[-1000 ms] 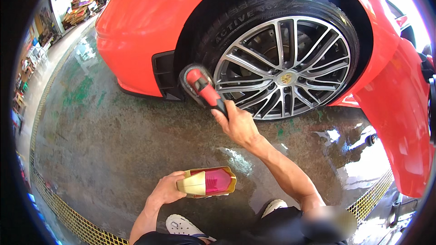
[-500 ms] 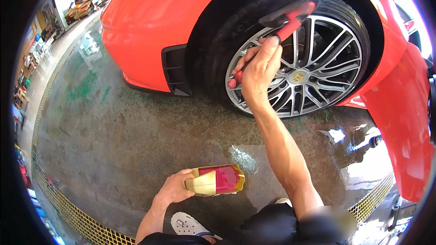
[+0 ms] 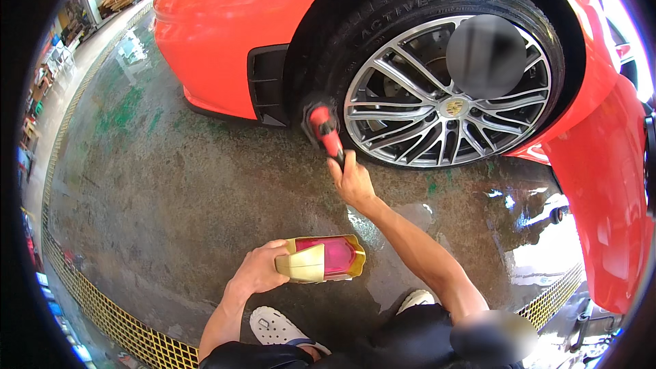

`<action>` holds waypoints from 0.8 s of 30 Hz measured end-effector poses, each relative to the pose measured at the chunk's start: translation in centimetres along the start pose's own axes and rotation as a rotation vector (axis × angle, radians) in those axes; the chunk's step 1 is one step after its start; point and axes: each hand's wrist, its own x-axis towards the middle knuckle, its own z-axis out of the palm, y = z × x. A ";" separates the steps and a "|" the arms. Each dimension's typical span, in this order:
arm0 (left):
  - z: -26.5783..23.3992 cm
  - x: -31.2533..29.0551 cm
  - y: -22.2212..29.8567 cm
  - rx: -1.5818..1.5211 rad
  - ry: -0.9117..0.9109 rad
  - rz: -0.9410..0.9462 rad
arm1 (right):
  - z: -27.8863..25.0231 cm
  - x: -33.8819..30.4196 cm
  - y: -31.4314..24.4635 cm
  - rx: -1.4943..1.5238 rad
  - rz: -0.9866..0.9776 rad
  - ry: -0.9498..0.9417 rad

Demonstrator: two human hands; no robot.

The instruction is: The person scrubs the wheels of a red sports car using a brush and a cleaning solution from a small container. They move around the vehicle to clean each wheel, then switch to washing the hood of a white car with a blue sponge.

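Note:
My right hand [image 3: 354, 182] is closed around the handle of a red and black brush [image 3: 329, 135]. The brush's dark head is against the lower left sidewall of the black tire [image 3: 345, 51]. Inside the tire is a silver and black multi-spoke wheel [image 3: 403, 115]. Lower down, my left hand [image 3: 257, 268] grips one end of a cut-open yellowish plastic container [image 3: 303, 265] and holds it above the floor. Pink liquid [image 3: 337, 257] shows through its open side. Fingers beneath the container are partly hidden.
The red car's bumper [image 3: 219, 34] stands ahead, and a red panel [image 3: 601, 198] hangs out at right. Beneath lies a wet, stained concrete floor [image 3: 171, 184]. Yellow drain grating [image 3: 113, 311] curves around the left. Pale clogs [image 3: 273, 326] are on my feet.
My right hand has swung the brush from the tire's top down and left to its lower left side. The container has risen slightly in view, still in my left hand.

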 end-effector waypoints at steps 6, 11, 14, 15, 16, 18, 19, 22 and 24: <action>-0.6 0.4 1.7 -0.010 -0.028 -0.012 | -3.8 -2.9 1.8 -0.263 -0.264 -0.050; -0.2 0.5 1.1 -0.032 -0.035 -0.027 | -15.3 1.7 -6.6 -0.414 -0.349 0.223; -0.1 0.1 0.3 -0.014 -0.012 -0.059 | -22.6 4.4 -9.2 -0.356 -0.330 0.459; 0.1 0.3 0.2 -0.017 -0.004 -0.053 | -25.5 5.1 -9.1 -0.416 -0.265 0.521; 0.3 0.3 0.0 -0.030 0.008 -0.029 | -28.7 5.0 -9.9 -0.382 -0.125 0.478; 1.0 0.7 -0.4 -0.063 0.018 0.035 | -33.8 5.0 -7.4 -0.551 -0.215 0.586; 1.0 0.7 -0.6 -0.064 0.012 0.030 | -35.3 4.7 -6.8 -0.543 -0.209 0.603; 0.3 0.3 -0.9 -0.067 0.004 -0.010 | -39.5 3.5 -2.3 -0.509 -0.001 0.736; 0.3 0.2 -0.6 -0.092 -0.003 -0.038 | -42.0 2.2 3.4 -0.528 0.032 0.826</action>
